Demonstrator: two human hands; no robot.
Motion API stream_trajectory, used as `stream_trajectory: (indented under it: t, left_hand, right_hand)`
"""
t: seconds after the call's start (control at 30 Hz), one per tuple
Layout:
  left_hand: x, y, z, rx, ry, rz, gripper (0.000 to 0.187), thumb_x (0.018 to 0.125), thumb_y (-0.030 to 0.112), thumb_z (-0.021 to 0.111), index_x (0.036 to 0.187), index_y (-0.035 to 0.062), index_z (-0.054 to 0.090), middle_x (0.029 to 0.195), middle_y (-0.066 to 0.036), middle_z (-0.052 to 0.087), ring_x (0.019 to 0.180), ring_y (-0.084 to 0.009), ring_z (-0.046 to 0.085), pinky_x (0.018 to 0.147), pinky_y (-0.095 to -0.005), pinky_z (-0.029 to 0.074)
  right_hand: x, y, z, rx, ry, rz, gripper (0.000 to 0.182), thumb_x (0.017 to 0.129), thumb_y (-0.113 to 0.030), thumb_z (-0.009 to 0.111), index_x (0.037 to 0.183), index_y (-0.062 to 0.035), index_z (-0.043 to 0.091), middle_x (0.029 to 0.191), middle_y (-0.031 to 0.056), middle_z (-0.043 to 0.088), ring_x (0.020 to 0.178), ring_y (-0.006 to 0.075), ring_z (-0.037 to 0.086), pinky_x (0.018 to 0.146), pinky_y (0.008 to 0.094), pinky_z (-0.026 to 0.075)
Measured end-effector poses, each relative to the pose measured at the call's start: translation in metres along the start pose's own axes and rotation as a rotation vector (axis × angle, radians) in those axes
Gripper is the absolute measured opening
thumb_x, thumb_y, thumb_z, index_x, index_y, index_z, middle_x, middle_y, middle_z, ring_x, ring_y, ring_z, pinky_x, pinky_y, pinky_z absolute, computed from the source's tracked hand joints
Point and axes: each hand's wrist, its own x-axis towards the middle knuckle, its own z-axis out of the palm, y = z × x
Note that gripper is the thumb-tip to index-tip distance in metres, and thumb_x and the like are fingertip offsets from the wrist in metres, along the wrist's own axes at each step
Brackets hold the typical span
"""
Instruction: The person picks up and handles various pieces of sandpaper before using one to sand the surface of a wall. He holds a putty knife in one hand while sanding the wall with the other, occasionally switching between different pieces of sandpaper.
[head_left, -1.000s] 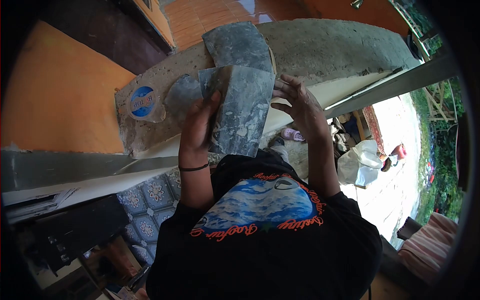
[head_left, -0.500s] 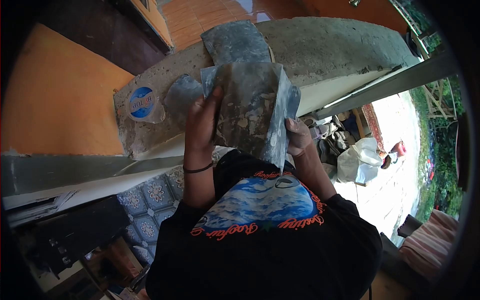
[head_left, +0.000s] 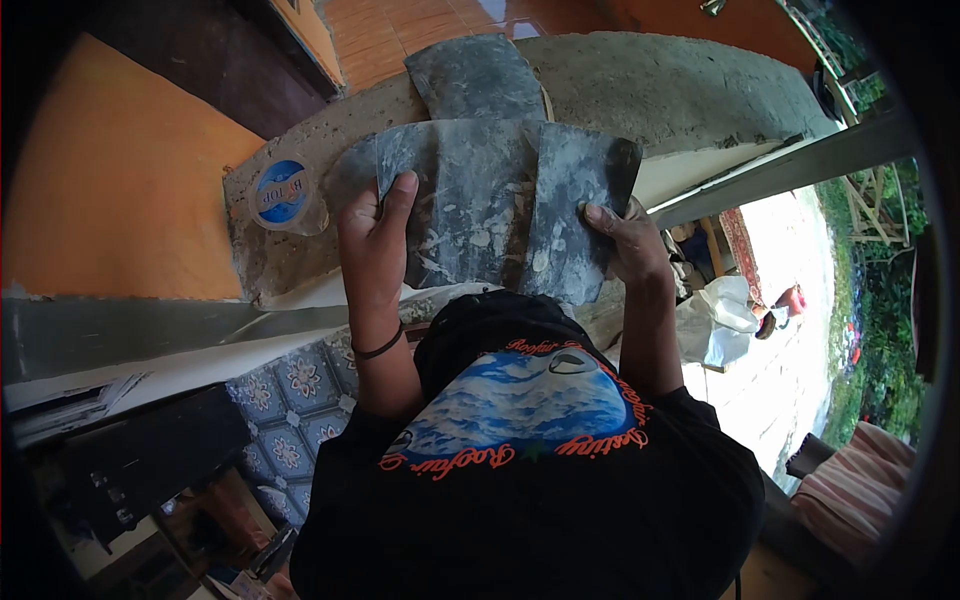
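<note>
Between my two hands I hold a grey, stained, bendable sheet [head_left: 475, 205] with two creases running across it and pale blotches on its face. My left hand [head_left: 375, 235] grips its left edge, thumb on top and fingers behind. At the right edge my right hand [head_left: 632, 238] has its thumb pressed on the face, its fingers mostly hidden behind. Just beyond the held sheet, another grey sheet piece [head_left: 475, 75] lies on the concrete ledge. Part of a further grey piece [head_left: 352, 165] shows beside my left hand.
A round clear plastic lid with a blue label [head_left: 282, 195] lies on the left of the concrete ledge [head_left: 660, 85]. An orange wall [head_left: 140, 170] stands at left. To the right are a white sack [head_left: 718, 320] and a grey beam [head_left: 780, 165]. Patterned tiles [head_left: 300, 378] show lower left.
The sheet has been unfolded from a bent, boxlike shape to a flatter, wider one. My hands have moved apart, left hand leftward and right hand rightward.
</note>
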Motion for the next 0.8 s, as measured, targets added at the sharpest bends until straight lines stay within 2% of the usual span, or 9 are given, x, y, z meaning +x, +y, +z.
stream_trajectory:
  t: [0.1,0.23,0.37,0.43,0.47,0.53,0.63,0.73,0.8]
  left_hand:
    - [-0.002,-0.001,0.001,0.062,0.006,0.042,0.032,0.088,0.024,0.059,0.107,-0.0017,0.06,0.087,0.0,0.061,0.077,-0.0039,0.048,0.069,-0.0194,0.04]
    - [-0.012,0.009,0.019,0.039,0.088,0.242,0.048,0.086,0.024,0.062,0.124,-0.0014,0.048,0.108,-0.011,0.059,0.087,-0.01,0.054,0.075,-0.0235,0.043]
    - [-0.026,0.016,0.023,0.15,-0.287,0.432,0.057,0.082,0.033,0.065,0.124,-0.0012,0.048,0.12,-0.015,0.055,0.1,-0.0205,0.055,0.083,-0.0312,0.044]
    - [-0.041,0.017,0.05,0.061,-0.385,0.283,0.047,0.084,0.033,0.063,0.114,-0.0031,0.054,0.098,-0.011,0.062,0.082,-0.0144,0.057,0.068,-0.0259,0.044]
    - [-0.04,0.013,0.048,0.061,-0.388,0.283,0.047,0.084,0.033,0.063,0.114,-0.0031,0.054,0.098,-0.011,0.062,0.082,-0.0144,0.057,0.068,-0.0259,0.044]
    - [-0.036,0.001,0.042,0.071,-0.455,-0.048,0.033,0.087,0.03,0.061,0.092,-0.0023,0.059,0.067,0.001,0.053,0.06,-0.0044,0.044,0.051,-0.0205,0.033]
    - [-0.027,0.002,0.039,-0.036,-0.313,-0.025,0.029,0.089,0.027,0.059,0.077,0.0014,0.057,0.055,0.009,0.036,0.053,0.0009,0.028,0.045,-0.0189,0.022]
    - [-0.022,-0.002,0.038,-0.015,-0.316,-0.017,0.029,0.089,0.027,0.059,0.074,0.0028,0.056,0.055,0.01,0.036,0.053,0.001,0.028,0.045,-0.0187,0.021]
    - [-0.023,0.0,0.041,0.075,-0.302,-0.01,0.031,0.089,0.025,0.059,0.069,0.0025,0.052,0.053,0.008,0.035,0.053,-0.0005,0.028,0.044,-0.0205,0.022]
  right_hand:
    - [0.0,0.001,-0.003,0.018,-0.021,-0.042,0.048,0.076,-0.014,0.069,0.116,0.0019,0.047,0.1,0.0104,0.061,0.091,0.02,0.062,0.08,0.0342,0.051]
    - [-0.001,0.009,-0.005,0.208,-0.124,-0.223,0.051,0.077,-0.018,0.069,0.118,0.0003,0.046,0.105,0.0113,0.06,0.094,0.0223,0.061,0.083,0.0361,0.051]
    - [-0.009,0.007,-0.002,0.146,-0.175,-0.259,0.056,0.076,-0.021,0.071,0.122,-0.0003,0.046,0.108,0.0121,0.058,0.099,0.0223,0.059,0.085,0.0357,0.049]
    - [-0.018,-0.002,0.015,-0.017,-0.109,-0.278,0.056,0.075,-0.021,0.073,0.12,-0.0001,0.046,0.105,0.0095,0.058,0.094,0.0194,0.058,0.083,0.0324,0.047]
    - [-0.021,-0.006,0.021,-0.185,-0.04,-0.295,0.057,0.073,-0.02,0.074,0.119,0.0001,0.047,0.102,0.007,0.058,0.089,0.0165,0.058,0.081,0.0292,0.046]
    - [-0.018,-0.009,0.023,-0.222,-0.005,-0.279,0.059,0.073,-0.021,0.074,0.12,0.0007,0.046,0.103,0.0071,0.058,0.09,0.0158,0.057,0.081,0.0288,0.045]
    - [-0.01,-0.012,0.015,-0.485,0.203,-0.42,0.079,0.074,-0.042,0.071,0.13,0.0015,0.038,0.119,0.0158,0.05,0.106,0.0194,0.048,0.087,0.0308,0.041]
    - [-0.016,-0.017,0.009,-0.345,0.081,-0.328,0.095,0.07,-0.056,0.068,0.134,0.0025,0.03,0.126,0.0186,0.044,0.114,0.0228,0.044,0.091,0.0346,0.039]
    - [-0.019,-0.005,0.004,-0.099,-0.194,-0.208,0.107,0.067,-0.064,0.066,0.136,0.0048,0.023,0.129,0.019,0.042,0.118,0.0249,0.041,0.094,0.0372,0.037]
